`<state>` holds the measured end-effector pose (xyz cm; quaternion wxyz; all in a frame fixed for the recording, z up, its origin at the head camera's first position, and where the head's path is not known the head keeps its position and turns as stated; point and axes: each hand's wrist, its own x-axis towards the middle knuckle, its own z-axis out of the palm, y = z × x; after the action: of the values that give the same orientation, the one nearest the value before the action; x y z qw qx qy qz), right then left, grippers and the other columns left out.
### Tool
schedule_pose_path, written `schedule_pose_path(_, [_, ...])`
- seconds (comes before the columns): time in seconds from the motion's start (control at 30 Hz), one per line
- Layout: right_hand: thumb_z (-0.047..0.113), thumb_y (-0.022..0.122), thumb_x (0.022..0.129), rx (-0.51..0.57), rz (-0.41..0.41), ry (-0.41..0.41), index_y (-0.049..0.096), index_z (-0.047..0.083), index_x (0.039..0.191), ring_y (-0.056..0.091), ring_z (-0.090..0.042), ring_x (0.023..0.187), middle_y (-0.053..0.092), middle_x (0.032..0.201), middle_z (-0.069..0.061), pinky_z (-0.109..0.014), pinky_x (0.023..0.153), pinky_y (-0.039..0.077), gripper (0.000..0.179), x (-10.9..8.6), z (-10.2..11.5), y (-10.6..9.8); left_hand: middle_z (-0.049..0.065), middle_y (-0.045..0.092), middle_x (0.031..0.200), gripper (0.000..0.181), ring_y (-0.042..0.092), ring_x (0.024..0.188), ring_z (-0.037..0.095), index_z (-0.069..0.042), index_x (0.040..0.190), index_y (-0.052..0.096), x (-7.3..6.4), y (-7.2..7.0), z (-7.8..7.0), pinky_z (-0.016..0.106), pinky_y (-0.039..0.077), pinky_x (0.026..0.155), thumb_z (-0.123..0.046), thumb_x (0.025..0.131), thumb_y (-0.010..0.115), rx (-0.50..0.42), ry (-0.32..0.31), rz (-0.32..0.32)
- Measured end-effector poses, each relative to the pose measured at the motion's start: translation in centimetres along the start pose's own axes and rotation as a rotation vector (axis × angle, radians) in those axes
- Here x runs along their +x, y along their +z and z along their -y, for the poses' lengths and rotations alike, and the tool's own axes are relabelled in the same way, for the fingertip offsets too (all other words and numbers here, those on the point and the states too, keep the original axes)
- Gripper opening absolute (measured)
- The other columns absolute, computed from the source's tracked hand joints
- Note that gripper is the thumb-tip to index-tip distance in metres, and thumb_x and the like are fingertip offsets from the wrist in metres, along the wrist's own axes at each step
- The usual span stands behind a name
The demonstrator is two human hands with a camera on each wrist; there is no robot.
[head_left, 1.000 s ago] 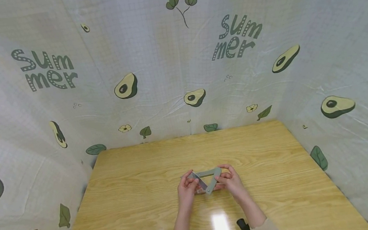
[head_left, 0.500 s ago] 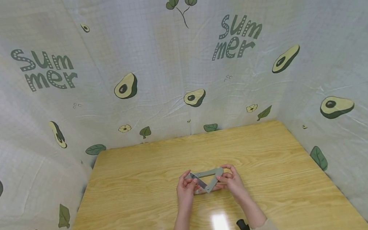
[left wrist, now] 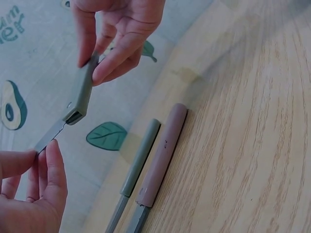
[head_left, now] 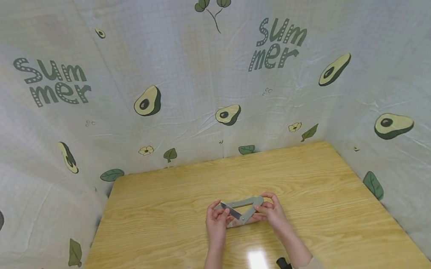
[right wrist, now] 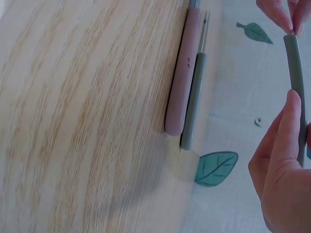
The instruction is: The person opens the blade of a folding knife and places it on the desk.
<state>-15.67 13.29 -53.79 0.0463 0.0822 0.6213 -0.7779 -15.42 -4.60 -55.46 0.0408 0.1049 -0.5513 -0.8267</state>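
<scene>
Between my hands is a folding knife with a grey-green handle (head_left: 250, 212). Its blade (head_left: 231, 211) stands out of the handle at a wide angle. My left hand (head_left: 216, 220) pinches the blade between thumb and fingers, near its tip. My right hand (head_left: 273, 213) grips the handle at the end away from the pivot. In the left wrist view the handle (left wrist: 83, 90) and the blade (left wrist: 49, 136) are tilted, raised above the table.
On the wooden table (head_left: 162, 224) lie a pink-handled utensil (left wrist: 163, 155) and a green-handled utensil (left wrist: 141, 158), side by side with metal ends pointing left. A cloth with avocado prints (head_left: 186, 60) hangs around the table's back and sides.
The angle between blade and handle has widened as my hands drew slightly apart. Both hands keep the same hold. The utensils on the table have not moved.
</scene>
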Motion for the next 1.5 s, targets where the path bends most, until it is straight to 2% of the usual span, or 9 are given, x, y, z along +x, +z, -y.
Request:
schedule_pose_path(0.23, [-0.005, 0.055, 0.094, 0.036, -0.006, 0.007, 0.03, -0.001, 0.132, 0.066, -0.019, 0.085, 0.06, 0.09, -0.009, -0.03, 0.076, 0.06, 0.046, 0.0, -0.2, -0.2, 0.001, 0.048, 0.083, 0.043, 0.059, 0.075, 0.012, 0.007, 0.13, 0.043, 0.0, 0.0, 0.2, 0.029, 0.061, 0.068, 0.008, 0.09, 0.059, -0.024, 0.02, -0.014])
schedule_pose_path(0.57, [-0.001, 0.054, 0.096, 0.068, -0.036, 0.021, 0.03, 0.006, 0.132, 0.063, -0.02, 0.089, 0.058, 0.099, -0.011, -0.032, 0.081, 0.059, 0.044, -0.3, 0.0, -0.1, 0.002, 0.051, 0.084, 0.039, 0.063, 0.078, 0.014, 0.004, 0.127, 0.043, -0.2, 0.0, 0.2, 0.031, 0.061, 0.069, 0.007, 0.091, 0.059, -0.06, 0.047, -0.014])
schedule_pose_path(0.77, [-0.002, 0.052, 0.097, 0.087, -0.039, 0.017, 0.024, 0.002, 0.136, 0.062, -0.019, 0.09, 0.057, 0.1, -0.011, -0.033, 0.084, 0.059, 0.048, -0.2, 0.0, 0.0, 0.003, 0.052, 0.086, 0.038, 0.064, 0.079, 0.014, 0.002, 0.126, 0.043, -0.3, 0.1, 0.2, 0.032, 0.061, 0.071, 0.006, 0.092, 0.059, -0.076, 0.053, -0.021])
schedule_pose_path(0.97, [-0.002, 0.052, 0.097, 0.122, -0.052, 0.012, 0.026, 0.005, 0.132, 0.062, -0.017, 0.089, 0.057, 0.098, -0.008, -0.035, 0.086, 0.058, 0.044, -0.2, -0.2, 0.0, 0.003, 0.053, 0.085, 0.042, 0.064, 0.077, 0.013, 0.008, 0.128, 0.037, -0.4, 0.3, 0.3, 0.031, 0.061, 0.07, 0.008, 0.091, 0.057, -0.103, 0.07, -0.034])
schedule_pose_path(1.17, [-0.004, 0.053, 0.096, 0.163, -0.09, 0.006, 0.026, 0.005, 0.131, 0.063, -0.015, 0.086, 0.056, 0.097, -0.007, -0.034, 0.085, 0.059, 0.045, -0.2, -0.2, 0.3, 0.004, 0.049, 0.086, 0.036, 0.066, 0.08, 0.016, 0.002, 0.123, 0.04, -0.4, 0.6, 0.3, 0.032, 0.061, 0.072, 0.009, 0.091, 0.054, -0.124, 0.07, -0.059])
schedule_pose_path(1.37, [-0.004, 0.051, 0.096, 0.186, -0.101, -0.011, 0.028, 0.008, 0.128, 0.065, -0.015, 0.086, 0.054, 0.096, -0.007, -0.033, 0.085, 0.058, 0.041, -0.4, 0.0, 0.5, 0.004, 0.045, 0.087, 0.035, 0.065, 0.081, 0.017, 0.004, 0.122, 0.036, -0.6, 0.8, 0.4, 0.033, 0.061, 0.073, 0.01, 0.092, 0.052, -0.148, 0.096, -0.064])
schedule_pose_path(1.5, [-0.006, 0.05, 0.097, 0.199, -0.105, -0.036, 0.025, 0.004, 0.134, 0.064, -0.014, 0.085, 0.053, 0.095, -0.006, -0.031, 0.085, 0.058, 0.046, -0.5, 0.0, 0.5, 0.004, 0.045, 0.088, 0.033, 0.065, 0.082, 0.017, 0.001, 0.119, 0.038, -0.7, 1.1, 0.3, 0.034, 0.061, 0.074, 0.011, 0.091, 0.052, -0.181, 0.096, -0.074])
